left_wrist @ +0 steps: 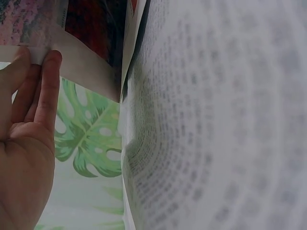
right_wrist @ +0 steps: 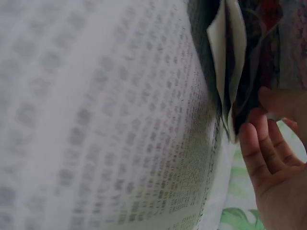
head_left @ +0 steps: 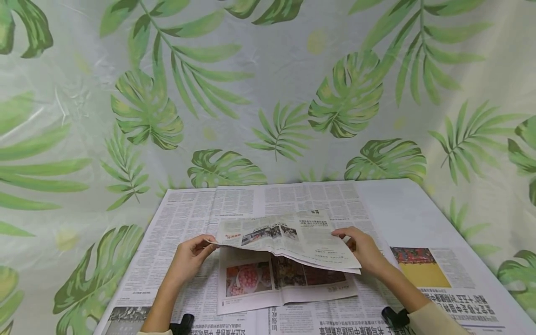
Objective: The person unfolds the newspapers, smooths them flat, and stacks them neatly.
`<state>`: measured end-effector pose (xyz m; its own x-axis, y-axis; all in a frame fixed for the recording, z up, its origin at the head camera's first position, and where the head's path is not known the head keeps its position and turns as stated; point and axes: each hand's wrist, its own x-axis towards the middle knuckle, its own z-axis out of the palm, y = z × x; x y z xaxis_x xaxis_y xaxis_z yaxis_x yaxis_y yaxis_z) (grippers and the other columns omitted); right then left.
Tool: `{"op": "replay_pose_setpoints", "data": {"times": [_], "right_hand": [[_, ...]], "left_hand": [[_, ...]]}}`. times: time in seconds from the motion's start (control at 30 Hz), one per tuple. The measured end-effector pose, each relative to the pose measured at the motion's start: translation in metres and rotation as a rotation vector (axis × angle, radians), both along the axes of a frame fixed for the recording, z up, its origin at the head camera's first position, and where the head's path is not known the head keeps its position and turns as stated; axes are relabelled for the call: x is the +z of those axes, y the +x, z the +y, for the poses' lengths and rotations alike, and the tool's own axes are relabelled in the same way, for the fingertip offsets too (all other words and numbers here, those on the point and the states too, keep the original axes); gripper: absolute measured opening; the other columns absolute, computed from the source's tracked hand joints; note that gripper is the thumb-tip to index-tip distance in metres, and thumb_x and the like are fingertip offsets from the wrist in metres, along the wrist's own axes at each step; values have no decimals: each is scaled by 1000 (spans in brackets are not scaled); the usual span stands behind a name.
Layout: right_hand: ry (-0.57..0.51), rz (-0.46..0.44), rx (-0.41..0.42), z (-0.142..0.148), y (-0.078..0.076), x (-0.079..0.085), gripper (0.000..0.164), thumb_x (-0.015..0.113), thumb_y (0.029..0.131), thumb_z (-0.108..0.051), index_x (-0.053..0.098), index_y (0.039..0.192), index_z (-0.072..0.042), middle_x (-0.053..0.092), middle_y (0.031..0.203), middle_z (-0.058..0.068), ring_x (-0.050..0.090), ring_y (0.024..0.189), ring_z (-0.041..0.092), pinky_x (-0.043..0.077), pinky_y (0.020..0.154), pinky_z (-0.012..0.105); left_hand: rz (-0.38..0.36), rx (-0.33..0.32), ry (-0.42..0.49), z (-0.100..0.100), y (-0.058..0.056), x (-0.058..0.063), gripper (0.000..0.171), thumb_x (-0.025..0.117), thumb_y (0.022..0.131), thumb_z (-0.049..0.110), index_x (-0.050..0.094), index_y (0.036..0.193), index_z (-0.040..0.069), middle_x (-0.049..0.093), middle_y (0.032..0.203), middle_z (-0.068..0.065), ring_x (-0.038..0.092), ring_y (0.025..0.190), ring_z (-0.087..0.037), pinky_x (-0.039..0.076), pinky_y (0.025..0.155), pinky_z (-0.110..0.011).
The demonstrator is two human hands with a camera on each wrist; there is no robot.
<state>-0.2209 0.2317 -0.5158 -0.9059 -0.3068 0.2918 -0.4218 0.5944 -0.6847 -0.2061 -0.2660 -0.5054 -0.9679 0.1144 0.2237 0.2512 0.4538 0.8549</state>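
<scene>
My left hand (head_left: 190, 255) pinching the folded newspaper's (head_left: 289, 258) left edge, my right hand (head_left: 363, 249) gripping its right edge, top half lifted over the photo pages, spread newspaper sheets (head_left: 188, 218) beneath on the table (head_left: 402, 209), leaf-print curtain (head_left: 268, 93) behind.

We see a broad sheet of newspaper (right_wrist: 110, 120), its small print blurred, filling the left and middle of the view and curving away from us. At the upper right, the edges of several folded pages (right_wrist: 230, 62) stand on end, pale on the outside and dark with red print within. The right hand (right_wrist: 273, 167) sits at the lower right, its fingers (right_wrist: 252, 143) touching the lower edge of those pages, with a patch of green leaf-print cloth (right_wrist: 237, 218) just below.
</scene>
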Motion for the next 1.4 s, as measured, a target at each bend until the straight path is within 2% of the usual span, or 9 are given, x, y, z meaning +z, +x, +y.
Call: {"op": "replay_pose_setpoints", "data": {"times": [0.1, 0.27, 0.43, 0.6, 0.73, 0.77, 0.9, 1.13, 1.4], "right_hand": [[-9, 39, -7, 0, -1, 2, 32, 71, 90, 7, 73, 116, -10, 67, 110, 9, 65, 76, 8, 54, 64, 26], [-3, 108, -26, 3, -1, -1, 28, 69, 90, 9, 78, 103, -15, 71, 104, 5, 64, 74, 4, 53, 62, 25], [-16, 193, -29, 9, 0, -4, 38, 67, 87, 17, 80, 100, -17, 69, 103, 3, 51, 69, 0, 46, 58, 23], [-58, 251, -15, 15, 3, -1, 49, 61, 84, 25, 81, 101, -16, 69, 108, 5, 53, 76, 1, 46, 60, 22], [-71, 275, -10, 19, 9, 5, 44, 69, 83, 20, 80, 105, -16, 73, 109, 4, 60, 86, 2, 49, 70, 16], [-72, 279, -12, 20, 10, 6, 39, 75, 83, 15, 80, 105, -16, 74, 108, 4, 63, 90, 2, 50, 73, 14], [-73, 282, -42, 22, 11, 6, 39, 78, 82, 12, 80, 104, -19, 77, 105, 2, 69, 100, 2, 51, 83, 9], [-106, 354, -56, 21, 9, 8, 36, 78, 82, 11, 79, 102, -19, 77, 99, 2, 64, 79, -3, 47, 63, 15], [-88, 319, -79, 20, 12, 14, 27, 80, 87, 0, 78, 98, -24, 75, 96, -7, 61, 77, 0, 50, 66, 22]], "left_hand": [[1, 3, -7, 0, 0, -1, 8, 69, 99, 18, 74, 104, 21, 77, 102, -7, 75, 99, -25, 57, 86, -21], [-14, 12, -7, -1, 1, -1, 16, 69, 99, 9, 77, 106, 21, 76, 109, -3, 73, 104, -11, 57, 88, -19], [8, -5, -31, -1, 3, 1, 22, 69, 98, 4, 79, 106, 21, 76, 114, 0, 70, 106, -4, 57, 89, -20], [73, -27, -78, -1, 5, 5, 18, 70, 98, 10, 79, 108, 23, 77, 115, 1, 70, 105, -5, 58, 87, -25], [93, -14, -95, -3, 6, 6, 17, 71, 98, 14, 78, 107, 26, 77, 113, 1, 72, 97, -7, 59, 82, -28], [92, -8, -93, -3, 6, 6, 17, 71, 98, 14, 78, 107, 27, 77, 113, 2, 72, 96, -6, 59, 81, -28], [125, -8, -87, -2, 5, 8, 17, 70, 98, 14, 77, 105, 28, 78, 112, 3, 71, 101, -6, 59, 84, -27], [195, 40, -158, -1, 1, 15, 11, 69, 100, 19, 76, 102, 27, 78, 102, 8, 72, 98, -5, 58, 88, -28], [221, 83, -146, -2, -2, 23, 8, 71, 99, 20, 77, 104, 22, 79, 99, 4, 72, 93, -3, 56, 81, -26]]}}
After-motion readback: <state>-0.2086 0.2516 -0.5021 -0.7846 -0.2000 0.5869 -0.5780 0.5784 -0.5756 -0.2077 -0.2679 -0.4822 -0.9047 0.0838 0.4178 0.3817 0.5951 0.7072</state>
